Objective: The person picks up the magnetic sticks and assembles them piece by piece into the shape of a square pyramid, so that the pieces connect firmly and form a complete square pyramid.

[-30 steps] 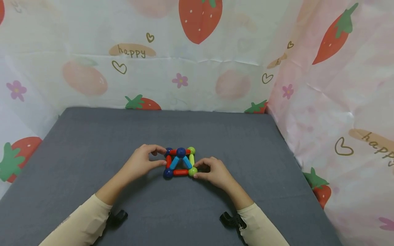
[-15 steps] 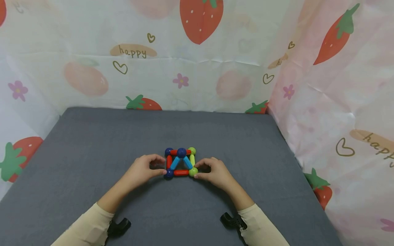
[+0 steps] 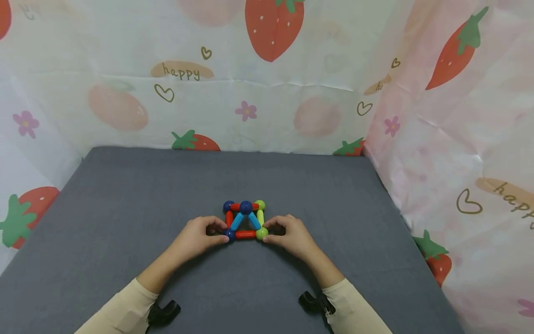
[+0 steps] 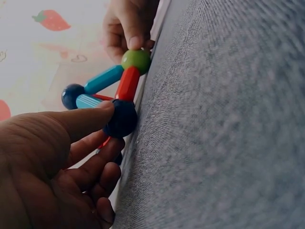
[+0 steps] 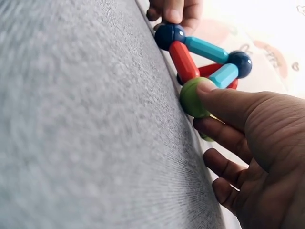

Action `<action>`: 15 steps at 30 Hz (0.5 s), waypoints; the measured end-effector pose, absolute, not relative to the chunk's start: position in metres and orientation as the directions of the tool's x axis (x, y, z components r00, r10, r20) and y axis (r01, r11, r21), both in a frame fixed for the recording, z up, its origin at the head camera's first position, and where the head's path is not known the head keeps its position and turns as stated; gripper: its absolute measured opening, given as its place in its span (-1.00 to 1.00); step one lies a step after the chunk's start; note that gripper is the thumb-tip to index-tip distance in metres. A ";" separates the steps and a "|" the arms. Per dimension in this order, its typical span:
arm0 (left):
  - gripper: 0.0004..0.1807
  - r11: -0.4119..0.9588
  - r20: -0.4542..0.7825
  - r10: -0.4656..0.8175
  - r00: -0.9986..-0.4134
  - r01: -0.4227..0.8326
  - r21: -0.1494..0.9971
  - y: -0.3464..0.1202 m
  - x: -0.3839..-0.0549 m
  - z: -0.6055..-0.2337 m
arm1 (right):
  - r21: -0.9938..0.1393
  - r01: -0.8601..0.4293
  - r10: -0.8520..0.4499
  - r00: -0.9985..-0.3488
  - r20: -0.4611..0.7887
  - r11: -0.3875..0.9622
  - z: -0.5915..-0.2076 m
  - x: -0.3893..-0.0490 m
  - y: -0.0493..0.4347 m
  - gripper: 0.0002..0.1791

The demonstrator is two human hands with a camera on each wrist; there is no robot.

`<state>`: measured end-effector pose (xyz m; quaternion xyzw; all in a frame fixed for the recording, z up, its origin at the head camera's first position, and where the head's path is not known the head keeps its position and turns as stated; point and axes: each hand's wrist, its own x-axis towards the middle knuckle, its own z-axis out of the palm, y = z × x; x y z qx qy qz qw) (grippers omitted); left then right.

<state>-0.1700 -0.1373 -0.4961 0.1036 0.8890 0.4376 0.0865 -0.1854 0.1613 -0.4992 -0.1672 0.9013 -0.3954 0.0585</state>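
A small frame of magnetic rods and balls stands on the grey cloth. Its base is a square with red rods (image 3: pixel 245 235) and one lime-green rod (image 3: pixel 260 216). Two light-blue rods (image 3: pixel 237 221) slope up from the near corners to a raised dark-blue ball (image 3: pixel 245 207). My left hand (image 3: pixel 199 237) pinches the near-left dark-blue ball (image 4: pixel 122 119) between thumb and fingers. On the opposite side, my right hand (image 3: pixel 291 234) pinches the near-right green ball (image 5: pixel 193 98). Farther back are another dark-blue ball (image 3: pixel 228 206) and a green ball (image 3: pixel 260 204).
Grey cloth (image 3: pixel 267 287) covers the table. Behind and to the right hangs a strawberry-print curtain (image 3: pixel 267 93). Black wrist mounts (image 3: pixel 164 314) sit below both sleeves, close over the cloth.
My left hand has slid toward me along the frame's left side, from the far-left ball to the near-left ball, and now pinches it. The right hand keeps its hold.
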 end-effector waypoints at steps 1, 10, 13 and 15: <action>-0.72 0.597 -0.064 0.258 -0.964 0.107 0.795 -0.137 -0.170 -0.496 | -0.731 -0.258 -0.347 -0.937 0.031 0.632 -0.499 -0.186 0.161 -0.68; -0.73 0.612 -0.071 0.260 -0.963 0.107 0.784 -0.136 -0.172 -0.494 | -0.723 -0.262 -0.351 -0.936 0.028 0.639 -0.498 -0.186 0.160 -0.69; -0.73 0.613 -0.081 0.280 -0.957 0.113 0.782 -0.136 -0.172 -0.493 | -0.716 -0.268 -0.362 -0.932 0.022 0.645 -0.497 -0.187 0.161 -0.70; -0.72 0.610 -0.083 0.295 -0.952 0.121 0.783 -0.136 -0.173 -0.492 | -0.717 -0.266 -0.368 -0.930 0.015 0.645 -0.495 -0.187 0.162 -0.71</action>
